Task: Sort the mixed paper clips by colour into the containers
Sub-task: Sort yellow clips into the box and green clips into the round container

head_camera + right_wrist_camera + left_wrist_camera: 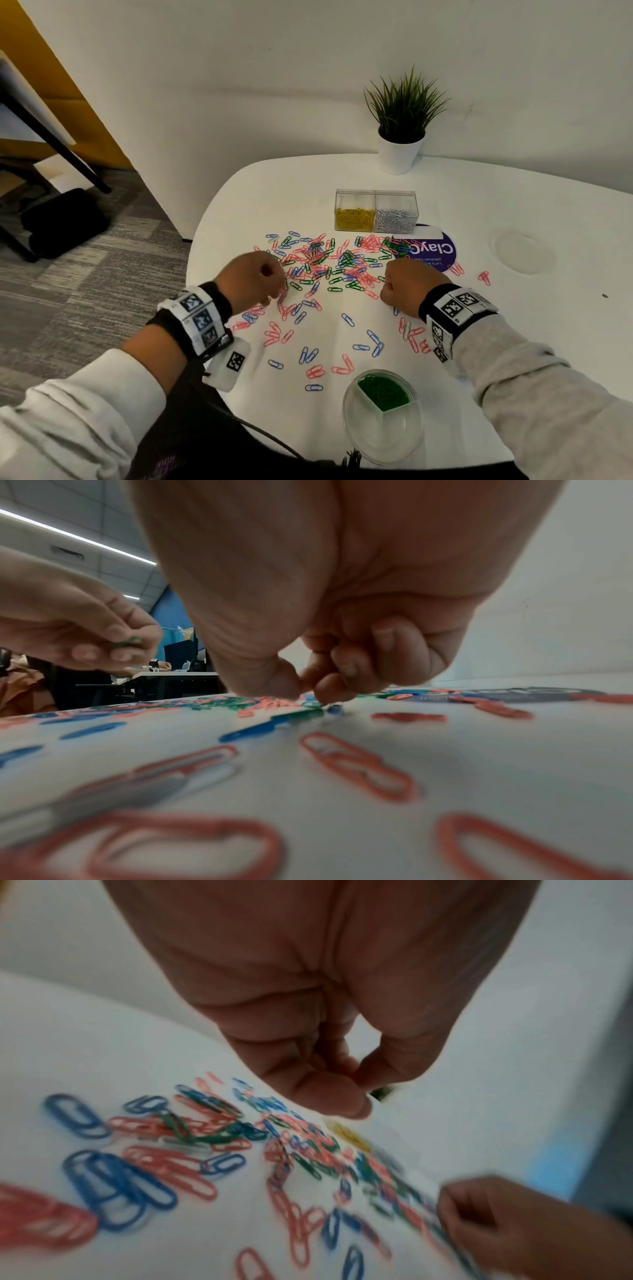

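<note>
Fingers [116, 634] of the left hand [251, 279] are curled and pinch a green clip [127, 641], seen at the left edge of the right wrist view. Right hand [407, 286] fingers [329, 691] are bunched tight, tips down on the table [513, 335] among the mixed paper clips [325, 267] at frame centre; whether they grip one I cannot tell. A round dish [383, 442] with green clips sits at lower centre. Two clear boxes [375, 210], yellow and silver, stand behind the pile.
</note>
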Tool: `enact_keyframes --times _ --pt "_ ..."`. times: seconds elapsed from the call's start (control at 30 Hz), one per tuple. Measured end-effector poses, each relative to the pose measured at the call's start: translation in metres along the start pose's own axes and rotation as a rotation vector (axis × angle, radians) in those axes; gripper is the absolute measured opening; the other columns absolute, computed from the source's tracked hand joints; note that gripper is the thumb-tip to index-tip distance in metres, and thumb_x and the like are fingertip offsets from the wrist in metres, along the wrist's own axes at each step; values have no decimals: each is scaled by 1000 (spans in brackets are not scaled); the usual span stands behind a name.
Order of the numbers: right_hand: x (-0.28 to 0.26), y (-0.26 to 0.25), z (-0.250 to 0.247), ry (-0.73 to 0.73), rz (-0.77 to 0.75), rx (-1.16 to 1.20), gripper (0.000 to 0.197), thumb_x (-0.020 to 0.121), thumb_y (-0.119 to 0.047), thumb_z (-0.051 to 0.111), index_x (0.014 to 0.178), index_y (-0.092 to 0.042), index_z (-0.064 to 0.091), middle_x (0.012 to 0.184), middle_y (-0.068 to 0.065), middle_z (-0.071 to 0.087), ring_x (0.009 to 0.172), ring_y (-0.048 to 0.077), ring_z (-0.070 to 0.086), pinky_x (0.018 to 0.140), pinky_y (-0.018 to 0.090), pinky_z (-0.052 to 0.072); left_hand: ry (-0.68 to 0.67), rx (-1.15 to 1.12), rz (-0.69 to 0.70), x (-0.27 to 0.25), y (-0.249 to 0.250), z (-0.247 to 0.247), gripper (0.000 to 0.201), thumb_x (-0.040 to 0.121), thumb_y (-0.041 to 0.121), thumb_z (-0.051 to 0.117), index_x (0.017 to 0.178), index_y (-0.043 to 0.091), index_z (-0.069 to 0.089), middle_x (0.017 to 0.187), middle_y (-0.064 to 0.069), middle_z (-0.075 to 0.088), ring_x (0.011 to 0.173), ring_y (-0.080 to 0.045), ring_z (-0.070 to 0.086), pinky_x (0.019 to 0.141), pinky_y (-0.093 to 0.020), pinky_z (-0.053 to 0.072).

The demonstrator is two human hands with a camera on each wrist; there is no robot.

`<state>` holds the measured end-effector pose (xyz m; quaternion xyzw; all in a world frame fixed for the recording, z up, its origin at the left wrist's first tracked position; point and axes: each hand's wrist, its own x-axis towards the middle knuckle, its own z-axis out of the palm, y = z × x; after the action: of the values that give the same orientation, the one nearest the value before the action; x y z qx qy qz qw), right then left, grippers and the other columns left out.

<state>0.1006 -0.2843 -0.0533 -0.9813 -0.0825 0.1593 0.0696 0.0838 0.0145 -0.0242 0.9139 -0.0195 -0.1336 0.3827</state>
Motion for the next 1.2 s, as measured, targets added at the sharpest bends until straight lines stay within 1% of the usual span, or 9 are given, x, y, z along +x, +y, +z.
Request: enact_keyframes --times 0.1,0.2,0.3,0.47,0.63,0.8,0.87,1.03,1.2 --pt "-3 -1 -2 55 24 36 11 90 -28 51 85 -20 46 76 -5 46 73 18 50 63 31 39 7 -361 -188 5 -19 -9 17 94 3 50 104 11 60 65 -12 60 58 -24 53 59 -36 48" --pt "-3 1 -1 100 50 71 9 94 -28 50 97 -19 48 86 -2 55 79 19 54 68 33 44 -21 -540 -321 3 -25 -3 29 92 -1 36 86 2 64 67 -12 51 54 -20 47 52 -28 45" --pt "0 5 2 86 24 92 19 98 -33 51 115 -23 52 111 -1 53 96 22 58 81 34 49 -73 -603 -383 2 -23 4 21 93 8 43 77 4 57 70 -13 51 52 -21 48 48 -26 42" --pt "2 2 1 48 -22 39 7 99 -26 52 98 -22 57 106 -1 56 87 17 57 78 33 51 -122 77 -125 9 -21 11 16 91 28 64 78 19 64 73 7 62 64 -13 56 58 -23 43" --pt "0 -1 0 40 -7 22 11 97 -26 49 99 -17 54 100 1 55 81 16 52 71 31 44 17 583 6 7 -31 3 13 94 37 51 96 31 63 98 10 60 91 -13 57 81 -29 49" --pt "-9 -1 -6 157 9 127 13 93 -21 49 104 -22 42 69 -6 50 65 20 53 62 30 41 9 477 83 6 -34 7 12 95 37 55 89 34 65 98 10 62 80 -9 59 72 -27 50" --pt "-7 0 -5 151 13 137 21 94 -18 45 112 -27 43 69 -6 49 65 19 52 62 30 41 -14 485 110 4 -30 13 12 92 43 59 89 33 66 96 14 61 82 -8 58 73 -26 49" --pt "-5 -1 -5 101 38 59 13 101 -19 36 89 -18 40 74 -4 44 63 13 42 55 27 30 -19 584 64 8 -29 13 13 93 39 56 97 31 66 99 11 60 91 -13 60 79 -28 49" --pt "-7 2 -4 10 26 79 12 94 -31 47 86 -22 49 83 -5 55 76 16 53 69 33 45 51 507 -19 10 -39 -3 9 92 31 55 89 30 63 93 10 62 84 -10 56 68 -25 41"
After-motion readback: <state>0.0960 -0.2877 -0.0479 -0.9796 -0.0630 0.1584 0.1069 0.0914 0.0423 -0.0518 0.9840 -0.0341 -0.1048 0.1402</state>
